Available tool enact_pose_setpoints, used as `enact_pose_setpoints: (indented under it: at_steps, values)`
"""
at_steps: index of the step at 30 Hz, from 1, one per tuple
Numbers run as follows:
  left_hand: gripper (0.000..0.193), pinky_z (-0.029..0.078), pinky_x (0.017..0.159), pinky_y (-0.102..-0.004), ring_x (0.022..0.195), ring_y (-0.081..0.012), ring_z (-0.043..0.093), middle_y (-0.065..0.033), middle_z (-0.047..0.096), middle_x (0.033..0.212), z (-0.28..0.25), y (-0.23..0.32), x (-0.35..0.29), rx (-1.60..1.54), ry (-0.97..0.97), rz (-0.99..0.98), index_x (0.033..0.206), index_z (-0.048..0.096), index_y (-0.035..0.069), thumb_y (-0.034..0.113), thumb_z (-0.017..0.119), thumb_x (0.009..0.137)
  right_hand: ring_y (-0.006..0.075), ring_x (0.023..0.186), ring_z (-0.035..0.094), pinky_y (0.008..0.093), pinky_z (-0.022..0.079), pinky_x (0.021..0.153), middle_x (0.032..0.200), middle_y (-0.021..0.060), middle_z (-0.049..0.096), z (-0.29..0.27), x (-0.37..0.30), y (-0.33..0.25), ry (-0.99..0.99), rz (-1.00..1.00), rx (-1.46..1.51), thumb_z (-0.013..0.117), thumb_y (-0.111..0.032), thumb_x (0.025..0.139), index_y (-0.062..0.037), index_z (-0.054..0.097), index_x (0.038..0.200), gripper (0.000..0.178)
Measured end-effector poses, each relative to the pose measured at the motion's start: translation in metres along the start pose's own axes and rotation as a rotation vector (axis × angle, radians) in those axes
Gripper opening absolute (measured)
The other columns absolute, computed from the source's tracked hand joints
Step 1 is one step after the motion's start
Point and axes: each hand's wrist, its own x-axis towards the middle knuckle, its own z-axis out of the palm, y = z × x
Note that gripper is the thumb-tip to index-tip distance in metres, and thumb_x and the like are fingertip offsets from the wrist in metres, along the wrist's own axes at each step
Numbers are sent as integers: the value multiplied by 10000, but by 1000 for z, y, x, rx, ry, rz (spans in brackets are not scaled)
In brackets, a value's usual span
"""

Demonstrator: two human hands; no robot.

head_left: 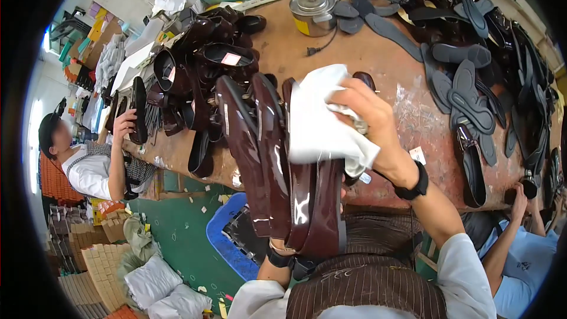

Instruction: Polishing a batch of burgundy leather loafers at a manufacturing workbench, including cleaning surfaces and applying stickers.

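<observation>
Several glossy dark red leather shoes [269, 159] are held together upright, side by side, in front of my body. My left hand [283, 244] carries them from behind and below; the shoes hide most of it, and only a bit of hand near the wrist and some fingertips show. My right hand [369, 112] is closed around a crumpled white cloth [322, 121], pressed over the upper part of the shoes on the right. The cloth is slightly blurred and covers those shoes' upper ends.
On the worktable [277, 35] lie a heap of dark red shoes [198, 65], many grey insoles [472, 97], a metal can [312, 15] and a single shoe [469, 168]. A co-worker [88, 162] handles a shoe at left; another person [520, 248] sits at right. A blue bin [218, 230] stands below.
</observation>
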Motion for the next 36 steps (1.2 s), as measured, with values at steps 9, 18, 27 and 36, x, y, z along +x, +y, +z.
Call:
enact_pose_setpoints:
  at_steps: [9, 18, 27, 36]
  values:
    - [480, 483, 1029, -421, 1185, -243, 606, -99, 632, 1292, 41, 71, 9, 12, -170, 239, 1390, 516, 37, 305, 591, 998, 371, 1102, 656, 459, 541, 951, 1195, 173, 671, 9, 28, -24, -276, -285, 162, 700, -44, 819, -36, 669, 1032, 215]
    - [559, 498, 979, -305, 1088, -267, 664, -166, 658, 1219, 109, 372, 68, 978, 410, 1185, 1361, 534, -44, 243, 723, 921, 363, 936, 691, 406, 562, 792, 1054, 193, 691, -149, 190, 39, 503, -319, -371, 717, -97, 891, -4, 674, 1101, 234]
    - [1029, 383, 1098, -586, 1365, -539, 406, -379, 387, 1476, 20, 427, 229, 2470, 1500, 802, 1610, 268, 165, 695, 652, 816, 354, 1110, 655, 407, 508, 955, 1214, 192, 687, -205, 335, 82, 312, -114, -735, 727, -338, 919, -2, 618, 1286, 509]
    - [339, 453, 1038, -359, 1198, -260, 634, -135, 676, 1314, 29, 402, 201, 2035, 391, 1645, 1254, 698, 7, 243, 569, 1048, 73, 630, 596, 245, 473, 580, 710, 27, 671, -255, 10, 44, 452, 481, -614, 700, -101, 897, -32, 747, 955, 101]
